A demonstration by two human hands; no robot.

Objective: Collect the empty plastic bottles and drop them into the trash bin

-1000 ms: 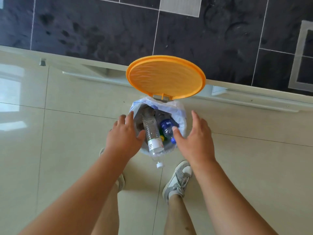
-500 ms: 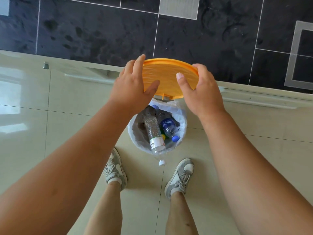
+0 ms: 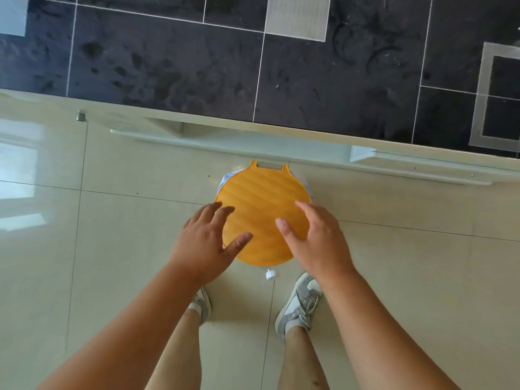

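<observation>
- orange lid (image 3: pixel 263 209) lies flat over the trash bin, a fringe of plastic liner (image 3: pixel 225 178) showing at its far edge
- left hand (image 3: pixel 206 243) and right hand (image 3: pixel 316 243) spread, fingers splayed, over the lid's near sides
- white bottle cap (image 3: pixel 270 274) pokes out just below the lid's near rim
- grey sneakers (image 3: pixel 299 304) on pale floor tiles (image 3: pixel 126 249)

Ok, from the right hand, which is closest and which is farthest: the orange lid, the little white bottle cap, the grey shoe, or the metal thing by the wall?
From the right hand, in the head view:
1. Orange lid: right under its fingers, to its left.
2. White bottle cap: on the floor just below the lid.
3. Grey shoe: below the hand, on the right foot.
4. Metal thing: far off at upper left, by the wall.
</observation>
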